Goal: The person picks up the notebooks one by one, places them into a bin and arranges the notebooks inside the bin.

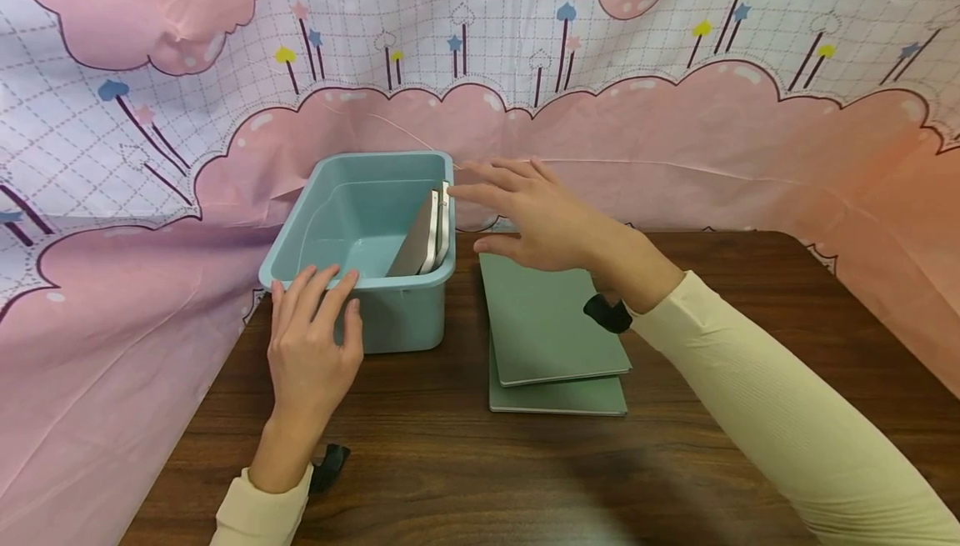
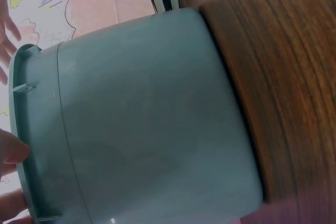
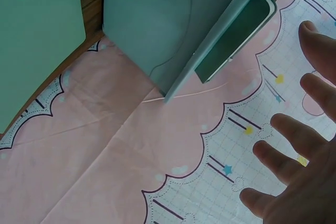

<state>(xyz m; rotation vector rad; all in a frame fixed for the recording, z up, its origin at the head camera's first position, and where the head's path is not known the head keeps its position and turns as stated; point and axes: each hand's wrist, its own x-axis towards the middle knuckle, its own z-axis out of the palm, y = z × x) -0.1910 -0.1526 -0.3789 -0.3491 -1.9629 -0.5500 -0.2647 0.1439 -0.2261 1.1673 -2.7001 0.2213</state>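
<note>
A light blue plastic bin (image 1: 356,282) stands at the left of the table, with two thin books (image 1: 429,233) leaning inside against its right wall. Their pale edges face up, and in the right wrist view a green cover (image 3: 239,40) shows above the rim. My left hand (image 1: 311,354) is at the bin's near rim, fingertips resting over it. Just right of the bin, my right hand (image 1: 536,217) hovers with fingers spread and nothing in it. Below that hand lie two green books (image 1: 555,325), one stacked slightly askew on the other.
The dark wood table (image 1: 450,479) carries the bin and the green books. Behind and to the sides hangs a pink and white patterned cloth (image 1: 637,137). A black strap (image 1: 609,313) sits at my right wrist, another strap (image 1: 328,468) at my left.
</note>
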